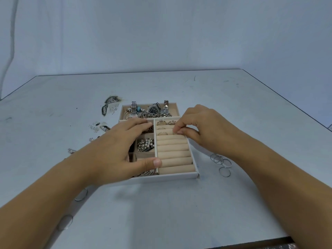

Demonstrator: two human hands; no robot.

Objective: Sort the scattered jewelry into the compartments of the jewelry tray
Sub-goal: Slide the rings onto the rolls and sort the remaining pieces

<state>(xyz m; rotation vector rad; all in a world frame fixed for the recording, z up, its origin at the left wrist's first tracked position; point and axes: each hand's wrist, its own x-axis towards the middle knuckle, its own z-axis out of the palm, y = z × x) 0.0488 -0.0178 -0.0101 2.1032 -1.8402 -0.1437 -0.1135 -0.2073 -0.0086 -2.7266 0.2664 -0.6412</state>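
Near the right hand (201, 126), whose grip pinches a small ring (173, 130) over the part-filled tray (161, 177), loose hoops (221, 162) await sorting on the counter (179, 209); the left hand (115, 150) lies flat, released.

Two hands over a beige jewelry tray (167, 177) on a pale table (179, 203).
The left hand (115, 151) rests flat across the small left compartments; the right hand (199, 124) pinches a small item (175, 131) at the ring rolls (174, 153). Silver hoops (220, 161) lie just right of it.
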